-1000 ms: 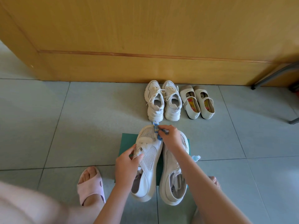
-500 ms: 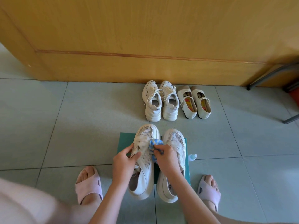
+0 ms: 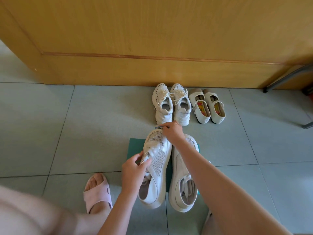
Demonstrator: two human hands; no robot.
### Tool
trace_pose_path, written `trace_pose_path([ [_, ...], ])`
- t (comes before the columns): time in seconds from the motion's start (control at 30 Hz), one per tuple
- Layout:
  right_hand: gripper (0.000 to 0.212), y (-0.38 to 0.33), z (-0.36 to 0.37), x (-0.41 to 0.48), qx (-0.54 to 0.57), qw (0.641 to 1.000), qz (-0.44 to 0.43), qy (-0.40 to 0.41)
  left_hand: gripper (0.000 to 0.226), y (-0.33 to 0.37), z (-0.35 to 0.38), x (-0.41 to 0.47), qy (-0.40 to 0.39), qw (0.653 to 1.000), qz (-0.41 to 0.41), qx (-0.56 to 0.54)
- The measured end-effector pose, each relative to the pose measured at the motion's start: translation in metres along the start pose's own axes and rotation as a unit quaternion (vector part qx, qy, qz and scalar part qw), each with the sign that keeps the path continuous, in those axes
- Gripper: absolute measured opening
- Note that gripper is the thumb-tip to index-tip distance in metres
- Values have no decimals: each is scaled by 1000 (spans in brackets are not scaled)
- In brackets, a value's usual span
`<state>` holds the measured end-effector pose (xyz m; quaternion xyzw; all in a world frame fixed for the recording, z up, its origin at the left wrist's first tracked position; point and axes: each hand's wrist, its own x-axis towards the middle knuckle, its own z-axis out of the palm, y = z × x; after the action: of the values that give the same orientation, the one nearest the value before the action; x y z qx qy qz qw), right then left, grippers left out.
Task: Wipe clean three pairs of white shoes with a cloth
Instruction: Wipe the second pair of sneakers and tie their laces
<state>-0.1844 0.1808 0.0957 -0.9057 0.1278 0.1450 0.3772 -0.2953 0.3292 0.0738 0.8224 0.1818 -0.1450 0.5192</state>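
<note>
Only a blue sliver of the cloth [image 3: 158, 127] shows at 12 o'clock of the right hand [image 3: 173, 133], whose fingers [image 3: 171, 126] cover the rest. The right forearm [image 3: 211, 175] hides much of the right mesh shoe [image 3: 182, 189] at its toe, and the left hand [image 3: 133, 168] hides part of the left mesh shoe [image 3: 158, 167] at its strap. At 8 o'clock a blurred knee [image 3: 25, 214] is cut off by the edge.

Yellow-ochre wood grain is shown across the upper frame by the wooden panel [image 3: 152, 31], crossed by one thin reddish-brown line. The floor tiles [image 3: 84, 124] are rendered in pale grey-green with darker grout lines. At centre, white mesh shoes [image 3: 159, 160] dotted with fine perforations are seen over a teal mat [image 3: 135, 146], with a sliver of blue cloth [image 3: 158, 127] at the toe. Above, white lace-up sneakers [image 3: 171, 106] and cream strap shoes [image 3: 207, 106] with red-and-yellow patterned insoles are seen. At lower left is a pink slipper [image 3: 97, 190].
</note>
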Motion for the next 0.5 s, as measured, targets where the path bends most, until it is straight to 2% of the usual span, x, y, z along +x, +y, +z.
trace_pose_path([
  [0.07, 30, 3, 1, -5, 22, 1000, -1, 20, 37, -1, -1, 1, 3, 1000, -4, -3],
  [0.17, 43, 11, 5, -12, 73, 996, 2, 55, 37, -4, -2, 2, 6, 1000, -11, -4],
  [0.3, 17, 22, 14, -24, 128, 987, 5, 93, 35, -4, -3, 3, 1, 1000, -8, -6],
  [0.4, 17, 24, 23, -33, 174, 976, 23, 130, 39, -3, -2, 4, -9, 1000, -2, -3],
  [0.5, 17, 24, 26, -33, 167, 975, 42, 142, 45, 0, 0, 3, -14, 1000, 4, 3],
])
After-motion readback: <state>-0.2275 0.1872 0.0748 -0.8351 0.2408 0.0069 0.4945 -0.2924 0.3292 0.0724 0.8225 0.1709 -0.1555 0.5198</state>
